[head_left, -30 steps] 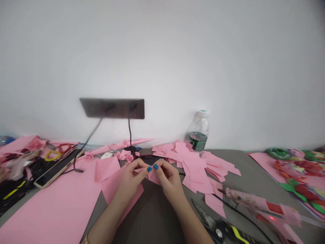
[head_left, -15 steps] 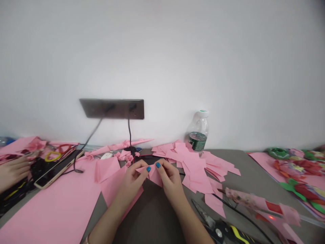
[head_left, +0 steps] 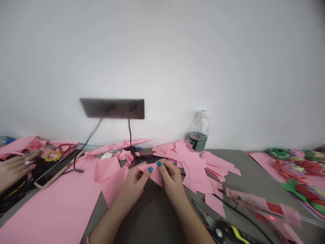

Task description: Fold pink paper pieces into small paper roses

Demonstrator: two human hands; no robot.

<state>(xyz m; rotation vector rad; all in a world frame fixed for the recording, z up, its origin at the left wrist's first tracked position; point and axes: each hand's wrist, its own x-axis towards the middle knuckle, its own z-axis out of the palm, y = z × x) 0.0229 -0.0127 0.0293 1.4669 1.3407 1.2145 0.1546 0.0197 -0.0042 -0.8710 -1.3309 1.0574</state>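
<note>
Between my two hands is a small folded piece of pink paper (head_left: 155, 175), held just above the grey table (head_left: 152, 217). My left hand (head_left: 135, 181) pinches its left part, thumb on top. On the other side my right hand (head_left: 172, 179) grips the upper edge between thumb and curled fingers. The fingertips beneath the paper are hidden. A pile of cut pink paper pieces (head_left: 188, 162) lies just beyond and to the right of my right hand. Below my right forearm's outer side rest scissors (head_left: 218, 230) with black and yellow handles.
At left, a phone (head_left: 58, 169) lies on large pink paper (head_left: 56, 206), near another person's hand (head_left: 15, 171). A bottle (head_left: 199, 132) stands against the wall. A pink-wrapped tool (head_left: 254, 201) with a red light and cord lies right, before colourful paper flowers (head_left: 299, 169).
My fingers have shifted slightly on the folded pink paper, and more of its face shows. The other person's hand at left has moved a little.
</note>
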